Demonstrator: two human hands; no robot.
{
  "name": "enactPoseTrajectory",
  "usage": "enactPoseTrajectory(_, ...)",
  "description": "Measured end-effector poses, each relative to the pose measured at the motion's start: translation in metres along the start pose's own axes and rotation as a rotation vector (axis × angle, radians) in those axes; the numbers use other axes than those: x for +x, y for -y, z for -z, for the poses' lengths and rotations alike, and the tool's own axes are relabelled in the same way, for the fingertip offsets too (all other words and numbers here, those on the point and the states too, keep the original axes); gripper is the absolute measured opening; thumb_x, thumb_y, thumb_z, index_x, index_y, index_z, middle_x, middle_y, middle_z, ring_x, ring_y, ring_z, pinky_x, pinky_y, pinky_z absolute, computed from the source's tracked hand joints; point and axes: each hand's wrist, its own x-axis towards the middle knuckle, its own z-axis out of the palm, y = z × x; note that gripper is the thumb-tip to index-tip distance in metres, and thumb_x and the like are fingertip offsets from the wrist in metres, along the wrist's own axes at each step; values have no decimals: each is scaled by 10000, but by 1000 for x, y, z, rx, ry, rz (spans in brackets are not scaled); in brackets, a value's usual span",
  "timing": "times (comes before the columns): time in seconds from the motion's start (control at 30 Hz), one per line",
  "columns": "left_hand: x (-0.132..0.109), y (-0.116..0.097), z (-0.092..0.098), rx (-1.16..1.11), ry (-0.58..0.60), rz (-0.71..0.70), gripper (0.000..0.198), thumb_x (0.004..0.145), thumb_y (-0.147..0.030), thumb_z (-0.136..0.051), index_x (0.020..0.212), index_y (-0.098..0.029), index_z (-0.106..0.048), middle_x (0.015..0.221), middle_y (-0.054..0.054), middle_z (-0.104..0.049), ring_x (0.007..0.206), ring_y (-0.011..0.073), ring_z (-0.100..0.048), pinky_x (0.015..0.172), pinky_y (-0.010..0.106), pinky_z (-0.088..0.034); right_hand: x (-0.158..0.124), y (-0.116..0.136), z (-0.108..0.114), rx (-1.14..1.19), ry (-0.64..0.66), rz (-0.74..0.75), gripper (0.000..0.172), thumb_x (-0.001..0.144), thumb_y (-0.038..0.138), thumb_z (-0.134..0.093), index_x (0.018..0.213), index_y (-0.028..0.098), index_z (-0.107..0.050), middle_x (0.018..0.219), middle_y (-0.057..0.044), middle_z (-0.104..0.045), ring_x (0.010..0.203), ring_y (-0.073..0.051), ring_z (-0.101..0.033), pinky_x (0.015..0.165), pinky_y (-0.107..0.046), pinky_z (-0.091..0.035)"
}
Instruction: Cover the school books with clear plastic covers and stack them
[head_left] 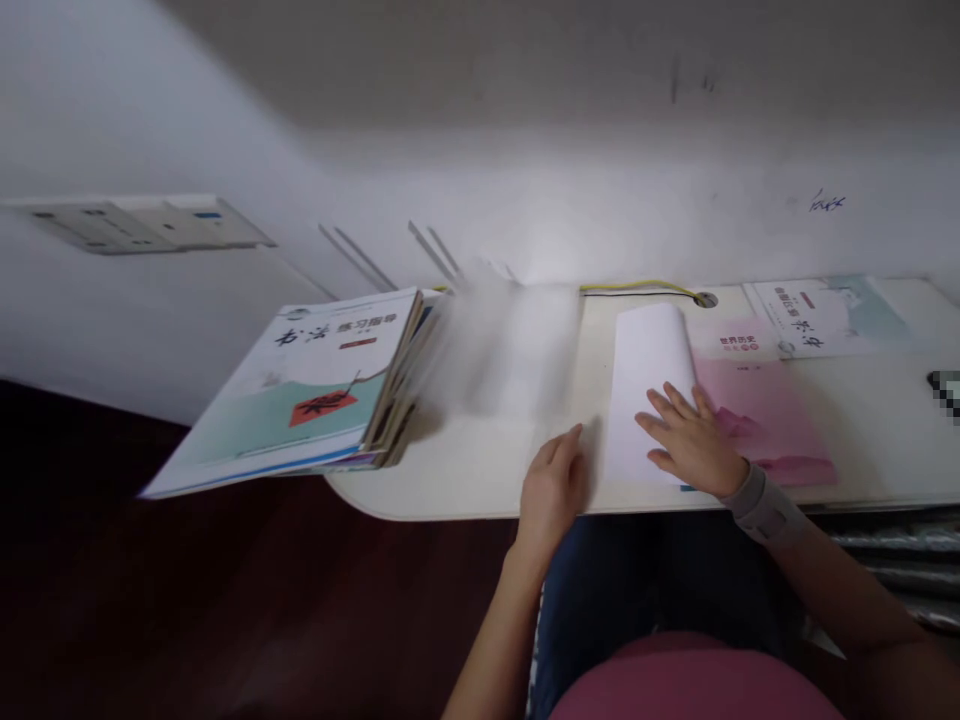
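Right hand [694, 445] lay palm down at lower right, its fingers [667, 405] spread wide across a white paper sheet [649, 390], with a grey wrist brace [765, 505] above them. Left hand [551, 490] stood just beside the sheet's lower left edge, its fingers [562, 445] loosely curled and holding nothing. The sheet lay on a pale worktop [877, 440], its long axis pointing away from the person. Just right of it was a pink history book [757, 410]. At upper left, a stack of books [300, 390] overhung the worktop's edge, beside a white shape [502, 350] too blurred to name.
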Motion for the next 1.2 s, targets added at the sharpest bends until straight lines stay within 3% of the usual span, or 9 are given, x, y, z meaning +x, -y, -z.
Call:
enactPoseTrajectory(0.13, -4, 9, -1, 72, 86, -154, 332, 915, -265, -393, 1169, -167, -583, 1251, 113, -587, 1214, 233, -499, 993, 426, -439, 6, 14, -1, -18, 24, 148, 380, 868, 146, -485, 1225, 256, -553, 1389, -102, -458, 1304, -303, -356, 1050, -571, -216)
enactPoseTrajectory(0.3, -8, 8, -8, 159, 114, -210, 345, 924, -272, -388, 1179, -144, -581, 1265, 118, -579, 1228, 246, -487, 1011, 473, -408, 0, 26, -6, -19, 70, 191, 378, 865, 349, -547, 1228, 242, -545, 1331, -114, -513, 1242, -325, -425, 1022, -565, -272)
enactPoseTrajectory(0.8, -13, 1, -16, 212, -136, -193, 306, 901, -238, -443, 1118, -99, -609, 1026, 124, -699, 1048, 231, -620, 931, 387, -462, -8, 44, -10, -93, 25, 150, 409, 886, 376, -502, 1250, 192, -535, 1311, -152, -520, 1204, -341, -450, 1001, -538, -314)
enactPoseTrajectory(1.0, -12, -2, -13, 197, -95, -157, 343, 915, -269, -411, 1170, -123, -587, 1098, 120, -675, 1107, 237, -587, 951, 412, -452, -12, 60, -14, -50, 20, 107, 510, 870, 425, -518, 1300, 150, -488, 1352, -168, -480, 1241, -351, -415, 1003, -524, -324)
enactPoseTrajectory(1.2, -12, -4, -4, 213, 29, -239, 392, 913, -306, -411, 1266, -179, -522, 1291, 93, -562, 1246, 261, -465, 1019, 460, -393, -22, 72, -17, -41, 4, 100, 533, 857, 415, -535, 1252, 58, -524, 1341, -214, -477, 1246, -352, -410, 1009, -464, -340)
